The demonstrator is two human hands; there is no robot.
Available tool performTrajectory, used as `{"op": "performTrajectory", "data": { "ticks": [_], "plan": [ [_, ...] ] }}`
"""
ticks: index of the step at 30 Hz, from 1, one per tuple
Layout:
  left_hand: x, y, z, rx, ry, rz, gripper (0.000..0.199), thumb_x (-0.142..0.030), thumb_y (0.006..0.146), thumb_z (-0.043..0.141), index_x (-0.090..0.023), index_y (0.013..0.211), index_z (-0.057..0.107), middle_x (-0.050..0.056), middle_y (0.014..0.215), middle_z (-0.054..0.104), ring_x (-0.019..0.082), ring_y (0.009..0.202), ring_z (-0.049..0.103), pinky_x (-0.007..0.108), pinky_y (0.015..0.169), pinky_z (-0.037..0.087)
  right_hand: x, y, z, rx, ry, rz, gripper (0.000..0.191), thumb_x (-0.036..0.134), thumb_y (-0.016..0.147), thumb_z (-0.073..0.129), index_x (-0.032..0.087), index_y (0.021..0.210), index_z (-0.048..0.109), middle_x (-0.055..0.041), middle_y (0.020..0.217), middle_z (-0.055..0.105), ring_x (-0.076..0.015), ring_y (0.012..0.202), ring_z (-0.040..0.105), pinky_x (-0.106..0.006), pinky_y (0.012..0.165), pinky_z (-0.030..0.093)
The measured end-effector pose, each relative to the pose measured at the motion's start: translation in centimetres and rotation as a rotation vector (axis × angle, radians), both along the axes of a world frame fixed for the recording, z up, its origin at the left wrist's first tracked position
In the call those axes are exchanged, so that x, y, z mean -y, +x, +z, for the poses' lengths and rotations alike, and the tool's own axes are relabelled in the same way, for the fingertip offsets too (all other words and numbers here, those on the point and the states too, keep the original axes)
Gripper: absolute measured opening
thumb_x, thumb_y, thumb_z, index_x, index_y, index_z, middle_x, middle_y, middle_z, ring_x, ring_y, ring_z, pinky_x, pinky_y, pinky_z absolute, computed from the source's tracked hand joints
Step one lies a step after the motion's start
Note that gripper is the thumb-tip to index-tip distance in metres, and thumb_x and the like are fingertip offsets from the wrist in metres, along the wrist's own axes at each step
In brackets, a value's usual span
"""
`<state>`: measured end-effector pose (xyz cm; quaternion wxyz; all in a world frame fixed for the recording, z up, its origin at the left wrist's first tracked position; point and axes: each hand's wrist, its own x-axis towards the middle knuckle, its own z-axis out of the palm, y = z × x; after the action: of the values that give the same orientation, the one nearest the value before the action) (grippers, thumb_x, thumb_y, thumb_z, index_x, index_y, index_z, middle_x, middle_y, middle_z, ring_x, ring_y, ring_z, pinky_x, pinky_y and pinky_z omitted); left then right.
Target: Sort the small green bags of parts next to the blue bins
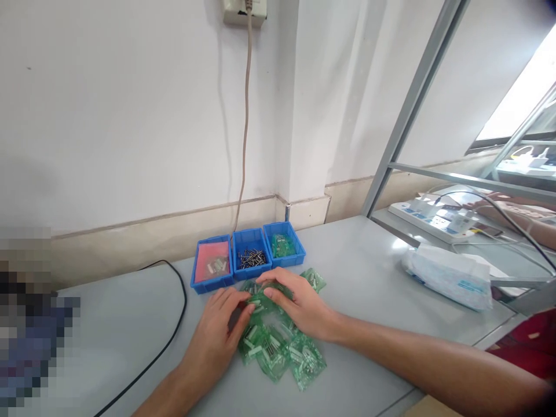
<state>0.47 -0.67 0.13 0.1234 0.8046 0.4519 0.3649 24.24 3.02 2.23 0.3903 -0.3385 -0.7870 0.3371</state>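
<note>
Several small green see-through plastic bags (271,353) lie in a loose pile on the grey table, with white and dark metal pieces inside. My left hand (219,321) is at the pile's left side, thumb and fingers closed at the edge of a green bag (259,302). From the right, my right hand (299,298) reaches over the same bag, its fingers curled and thumb bent inward. Its palm hides part of the pile. Just behind are three blue bins: one with pink lining and a clear bag (212,238), one of metal screws (252,259), one with green bags (283,245).
A black cable (180,313) curves over the table's left side. Right of the pile lies a tissue pack (449,278), near a metal frame (412,87). Beyond it are a power strip (434,220) and another person's arm (512,214). A wall cord (247,116) hangs behind the bins.
</note>
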Motion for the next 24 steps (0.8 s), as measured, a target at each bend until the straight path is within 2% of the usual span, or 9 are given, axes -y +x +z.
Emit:
{"op": "performTrajectory", "data": {
  "ticks": [2,6,10,12,19,24],
  "plan": [
    [-0.02,-0.01,0.09,-0.016,0.040,0.000,0.017,-0.036,0.111,0.056,-0.024,0.111,0.068,0.006,0.102,0.072,0.026,0.093,0.064,0.039,0.085,0.052,-0.09,0.19,-0.38,0.026,0.006,0.008,0.029,0.031,0.113,0.054,0.030,0.141,0.061,-0.0037,0.121,0.071,-0.0211,0.111,0.067,-0.031,0.086,0.053],
    [-0.13,-0.06,0.26,-0.010,0.070,0.012,0.015,-0.034,0.111,0.056,-0.023,0.109,0.066,0.006,0.105,0.071,0.026,0.097,0.064,0.038,0.086,0.052,0.07,0.27,-0.75,0.049,0.026,0.003,0.027,0.029,0.113,0.051,0.030,0.139,0.060,-0.0036,0.128,0.070,-0.0214,0.114,0.067,-0.036,0.102,0.050],
    [-0.08,-0.10,0.35,-0.003,0.070,0.002,0.012,-0.032,0.110,0.056,-0.024,0.110,0.065,0.005,0.106,0.070,0.025,0.099,0.063,0.037,0.087,0.052,0.38,0.15,-0.44,0.015,-0.060,-0.041,0.016,0.031,0.113,0.052,0.027,0.124,0.064,-0.0012,0.109,0.072,-0.0192,0.098,0.067,-0.032,0.088,0.051],
    [-0.01,-0.13,0.35,0.002,0.070,-0.010,0.011,-0.031,0.110,0.056,-0.024,0.110,0.065,0.005,0.106,0.070,0.026,0.099,0.063,0.037,0.087,0.051,0.33,0.19,-0.30,0.034,-0.032,-0.039,0.015,0.029,0.113,0.051,0.026,0.114,0.065,-0.0009,0.108,0.071,-0.0190,0.098,0.066,-0.031,0.088,0.049],
    [0.19,-0.18,0.48,0.013,0.008,-0.019,0.013,-0.030,0.112,0.052,-0.026,0.115,0.063,0.005,0.109,0.069,0.026,0.103,0.062,0.039,0.090,0.051,-0.48,0.86,-0.78,0.113,0.027,-0.103,0.013,0.030,0.113,0.048,0.026,0.112,0.060,0.0017,0.094,0.066,-0.0168,0.081,0.059,-0.028,0.074,0.043],
    [0.15,-0.21,0.58,0.022,-0.013,-0.038,0.016,-0.030,0.113,0.049,-0.027,0.120,0.063,0.006,0.114,0.069,0.026,0.110,0.062,0.041,0.095,0.051,-0.50,1.04,-0.87,0.064,0.010,-0.153,0.014,0.034,0.114,0.047,0.027,0.114,0.059,0.0017,0.095,0.066,-0.0167,0.081,0.059,-0.028,0.073,0.044]
  ]
}}
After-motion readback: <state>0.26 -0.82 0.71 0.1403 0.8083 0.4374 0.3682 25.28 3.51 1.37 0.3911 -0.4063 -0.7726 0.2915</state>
